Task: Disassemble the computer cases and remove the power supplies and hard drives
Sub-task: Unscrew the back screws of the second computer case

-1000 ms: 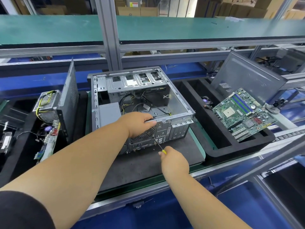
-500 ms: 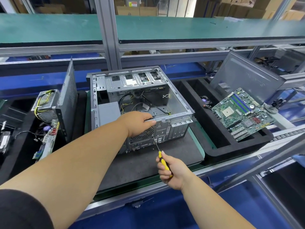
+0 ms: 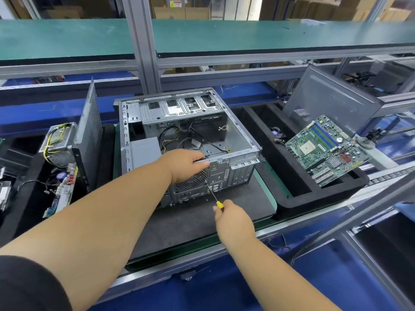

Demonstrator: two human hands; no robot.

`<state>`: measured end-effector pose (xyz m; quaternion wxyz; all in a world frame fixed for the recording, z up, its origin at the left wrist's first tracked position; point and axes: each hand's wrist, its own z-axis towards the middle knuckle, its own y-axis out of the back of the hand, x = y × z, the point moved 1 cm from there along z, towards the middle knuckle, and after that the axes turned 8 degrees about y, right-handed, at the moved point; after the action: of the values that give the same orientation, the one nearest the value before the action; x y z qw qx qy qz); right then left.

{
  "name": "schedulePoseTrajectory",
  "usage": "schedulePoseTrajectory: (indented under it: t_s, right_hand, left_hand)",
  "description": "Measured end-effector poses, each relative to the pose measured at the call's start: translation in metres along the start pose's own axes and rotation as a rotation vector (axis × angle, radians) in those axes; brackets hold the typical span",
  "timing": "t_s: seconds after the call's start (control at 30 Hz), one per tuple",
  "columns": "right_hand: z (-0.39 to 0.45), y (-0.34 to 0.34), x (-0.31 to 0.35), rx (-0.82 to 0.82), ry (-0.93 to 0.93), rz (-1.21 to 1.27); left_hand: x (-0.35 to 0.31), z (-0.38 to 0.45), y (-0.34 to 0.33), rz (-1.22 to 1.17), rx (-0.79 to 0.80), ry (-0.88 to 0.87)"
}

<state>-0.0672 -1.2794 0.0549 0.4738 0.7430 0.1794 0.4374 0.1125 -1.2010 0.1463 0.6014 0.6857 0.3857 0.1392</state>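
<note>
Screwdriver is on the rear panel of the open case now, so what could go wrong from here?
The screwdriver meets the computer case rear at a slant, so its tip may slip off the screw. The left hand grips the rear edge just above the tip and could be jabbed. Loose cables remain inside and might snag when the power supply comes out.

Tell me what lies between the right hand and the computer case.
Head view: only the screwdriver, gripped by the right hand, its tip at the computer case rear panel.

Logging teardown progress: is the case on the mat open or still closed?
Open: the computer case lies with its upper side uncovered, cables and drive cage visible inside.
</note>
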Motion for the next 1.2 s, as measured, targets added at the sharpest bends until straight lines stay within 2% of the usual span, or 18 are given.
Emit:
schedulePoseTrajectory:
  t_s: [0.03,0.13,0.17,0.23,0.37,0.47,0.57,0.63,0.8,0.87,0.93,0.97,1.0,1.1,1.13,1.2]
  right_hand:
    - [0.001,0.000,-0.003,0.044,-0.036,0.203]
    - [0.003,0.002,-0.009,0.270,-0.360,1.146]
    - [0.001,0.002,-0.010,0.323,-0.440,1.377]
    - [-0.001,0.002,-0.014,0.386,-0.521,1.605]
    - [-0.004,0.000,-0.011,0.501,-0.499,1.702]
    - [-0.004,-0.001,-0.006,0.468,-0.470,1.607]
    - [-0.003,0.002,-0.003,0.352,-0.412,1.299]
    - [-0.001,0.005,0.001,0.261,-0.332,0.966]
    - [-0.001,-0.005,0.005,0.015,-0.054,-0.087]
    - [-0.001,-0.010,0.007,-0.027,-0.017,-0.253]
    - [-0.001,-0.008,0.005,-0.022,0.005,-0.225]
    - [0.001,-0.007,0.003,0.011,-0.002,-0.116]
    - [0.003,-0.004,-0.001,0.057,-0.036,0.108]
    - [0.003,0.005,-0.009,0.309,-0.353,1.137]
    - [0.001,0.006,-0.013,0.382,-0.419,1.384]
    - [-0.001,0.006,-0.018,0.482,-0.462,1.684]
  left_hand:
    - [0.000,0.000,0.000,-0.001,0.000,-0.001]
    - [0.001,0.000,0.000,-0.001,0.001,-0.002]
    - [0.001,0.000,0.000,-0.001,-0.001,-0.003]
    - [0.001,0.001,-0.001,-0.002,-0.004,-0.003]
    - [0.002,0.001,-0.001,0.002,-0.006,-0.003]
    - [0.002,0.001,-0.001,0.004,-0.005,-0.004]
    - [0.001,0.001,-0.001,0.002,-0.011,-0.004]
    - [0.002,0.001,-0.001,0.000,-0.014,-0.004]
    - [0.003,0.002,-0.002,-0.008,-0.013,0.001]
    - [0.003,0.002,-0.002,-0.010,-0.009,-0.004]
    - [0.004,0.003,-0.003,-0.012,-0.009,-0.006]
    - [0.004,0.003,-0.003,-0.014,-0.011,-0.005]
    - [0.004,0.003,-0.003,-0.014,-0.013,-0.005]
    - [0.004,0.003,-0.003,-0.009,-0.015,-0.007]
    - [0.004,0.003,-0.003,-0.007,-0.016,-0.008]
    - [0.004,0.003,-0.003,-0.011,-0.015,-0.008]
